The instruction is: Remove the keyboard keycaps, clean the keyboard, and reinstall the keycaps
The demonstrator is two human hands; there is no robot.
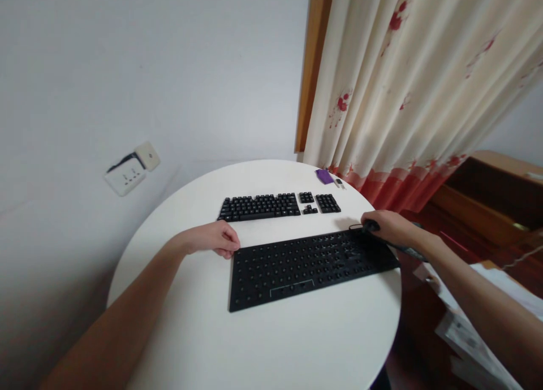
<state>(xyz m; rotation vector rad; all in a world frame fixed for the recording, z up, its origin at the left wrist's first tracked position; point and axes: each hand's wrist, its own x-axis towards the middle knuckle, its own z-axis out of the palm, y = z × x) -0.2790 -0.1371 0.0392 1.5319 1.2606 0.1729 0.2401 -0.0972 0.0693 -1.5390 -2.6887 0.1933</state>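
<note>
A black keyboard base (309, 268) with its keycaps off lies on the round white table (271, 333). Behind it the removed black keycaps (278, 204) are laid out in rows in keyboard order. My left hand (218, 238) rests curled at the base's far left corner, touching its edge. My right hand (388, 227) is at the base's far right corner, closed round a small black tool (368, 226) with a thin wire loop.
A purple object (324, 176) and a small white piece (339, 182) lie at the table's far edge by the flowered curtain (403, 96). A wall socket (127, 172) is at the left. Wooden furniture (487, 203) and papers (470, 328) stand to the right.
</note>
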